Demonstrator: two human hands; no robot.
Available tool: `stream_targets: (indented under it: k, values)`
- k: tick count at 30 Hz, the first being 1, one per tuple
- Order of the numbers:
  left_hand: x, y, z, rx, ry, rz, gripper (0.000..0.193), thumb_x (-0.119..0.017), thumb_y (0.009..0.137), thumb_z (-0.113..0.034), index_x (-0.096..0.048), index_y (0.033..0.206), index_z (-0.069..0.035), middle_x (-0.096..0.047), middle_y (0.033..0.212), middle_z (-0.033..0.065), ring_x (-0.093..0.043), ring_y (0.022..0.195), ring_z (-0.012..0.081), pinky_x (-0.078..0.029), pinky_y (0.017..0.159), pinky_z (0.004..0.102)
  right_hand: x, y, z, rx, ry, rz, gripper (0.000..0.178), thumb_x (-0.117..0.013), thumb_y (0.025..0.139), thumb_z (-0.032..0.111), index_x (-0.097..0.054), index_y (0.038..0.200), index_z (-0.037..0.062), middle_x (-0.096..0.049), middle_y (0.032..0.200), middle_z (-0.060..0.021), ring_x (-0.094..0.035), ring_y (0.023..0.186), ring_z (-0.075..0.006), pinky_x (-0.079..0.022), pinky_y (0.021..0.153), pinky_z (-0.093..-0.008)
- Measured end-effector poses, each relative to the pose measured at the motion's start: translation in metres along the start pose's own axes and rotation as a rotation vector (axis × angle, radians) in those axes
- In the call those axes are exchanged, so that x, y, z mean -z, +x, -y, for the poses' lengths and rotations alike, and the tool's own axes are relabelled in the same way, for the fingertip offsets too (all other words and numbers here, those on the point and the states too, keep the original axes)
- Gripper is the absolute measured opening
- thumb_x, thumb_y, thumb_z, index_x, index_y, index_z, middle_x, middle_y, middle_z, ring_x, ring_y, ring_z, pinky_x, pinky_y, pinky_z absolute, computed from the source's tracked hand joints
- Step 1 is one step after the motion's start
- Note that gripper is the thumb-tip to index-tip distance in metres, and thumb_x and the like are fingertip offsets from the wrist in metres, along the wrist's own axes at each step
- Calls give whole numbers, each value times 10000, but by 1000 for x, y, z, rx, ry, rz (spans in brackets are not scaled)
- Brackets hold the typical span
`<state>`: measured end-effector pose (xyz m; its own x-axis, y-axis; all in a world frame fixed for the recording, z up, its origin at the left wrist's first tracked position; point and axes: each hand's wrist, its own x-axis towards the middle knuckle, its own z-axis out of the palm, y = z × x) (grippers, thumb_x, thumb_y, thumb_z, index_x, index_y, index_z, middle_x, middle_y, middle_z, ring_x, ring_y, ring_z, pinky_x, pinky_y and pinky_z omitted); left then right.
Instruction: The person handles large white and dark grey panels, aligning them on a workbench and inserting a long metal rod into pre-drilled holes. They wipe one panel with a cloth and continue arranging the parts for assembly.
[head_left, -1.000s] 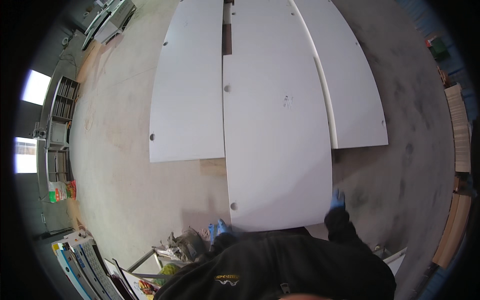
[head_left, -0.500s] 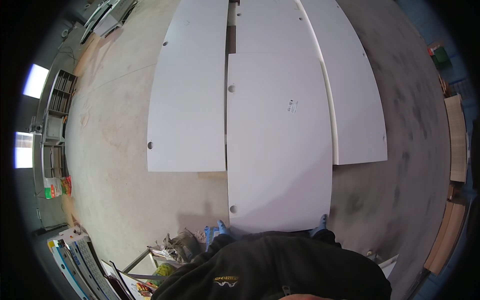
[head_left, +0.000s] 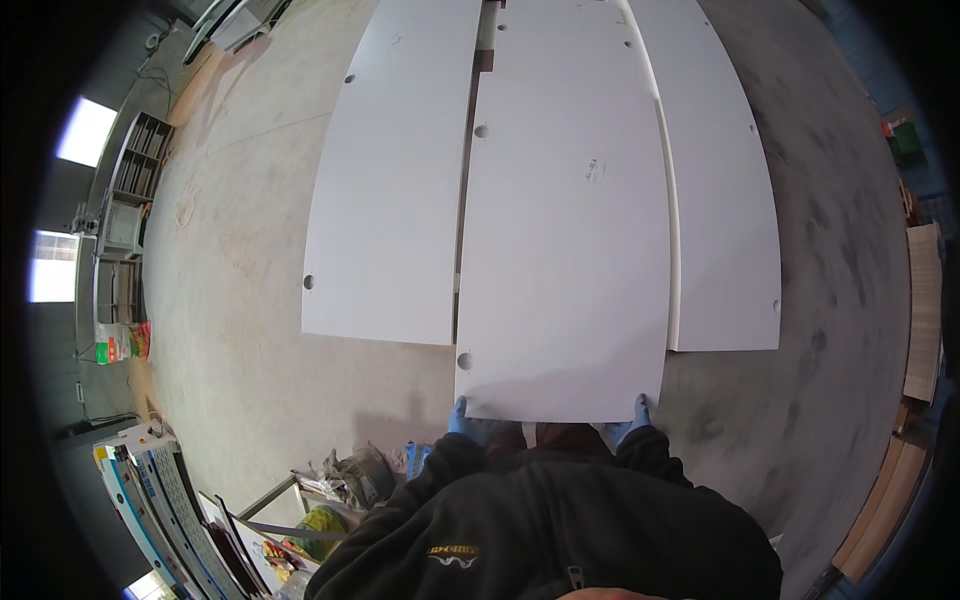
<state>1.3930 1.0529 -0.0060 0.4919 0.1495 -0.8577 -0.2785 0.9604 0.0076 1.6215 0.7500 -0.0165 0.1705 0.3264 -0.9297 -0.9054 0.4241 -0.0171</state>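
Observation:
A long white panel with round holes near its left side and a small label stretches away from my body. At its near left corner my left hand, in a blue glove, grips the edge with the thumb on top. My right hand, also blue-gloved, holds the near right corner the same way. The fingers of both hands are mostly hidden below the panel. Another white panel lies to the left across a narrow gap, and a third white panel lies along the right.
Grey concrete floor surrounds the panels. At the lower left are a cluttered metal frame, a bundled grey cloth and upright stacked boards. Shelving stands far left; wooden boards lie far right.
The middle panel has slid away from me, its near edge now farther off. Both hands have moved forward with it, still at its corners.

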Motion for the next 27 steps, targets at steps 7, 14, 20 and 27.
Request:
stream_targets:
  k: [7,14,20,27]
  values:
    - [-24,29,-7,8,136,-37,417,-424,1072,-311,-551,1349,-26,-600,1365,160,-571,1275,327,-463,1117,463,-23,35,26,151,-201,-25,756,-510,969,682,-483,1495,140,-504,1538,-110,-410,1443,-324,-270,1210,-484]
    - [-73,41,-30,-39,172,9,513,-399,1083,-395,-494,1448,-48,-558,1459,130,-518,1359,318,-411,1165,466,-70,47,43,169,-222,-17,728,-532,980,642,-466,1503,139,-519,1517,-138,-419,1427,-366,-249,1223,-489]
    - [-118,39,-43,3,163,28,577,-380,1083,-451,-453,1500,-59,-486,1542,124,-432,1439,323,-318,1225,468,-93,59,58,177,-139,15,686,-567,997,576,-497,1453,68,-553,1434,-181,-541,1292,-360,-467,1095,-475]
    - [-131,57,-56,1,148,8,514,-491,1054,-438,-540,1420,-81,-580,1455,122,-516,1369,343,-391,1176,516,-114,70,73,190,-281,-5,837,-549,955,678,-425,1508,62,-471,1523,-215,-427,1410,-400,-324,1220,-494]
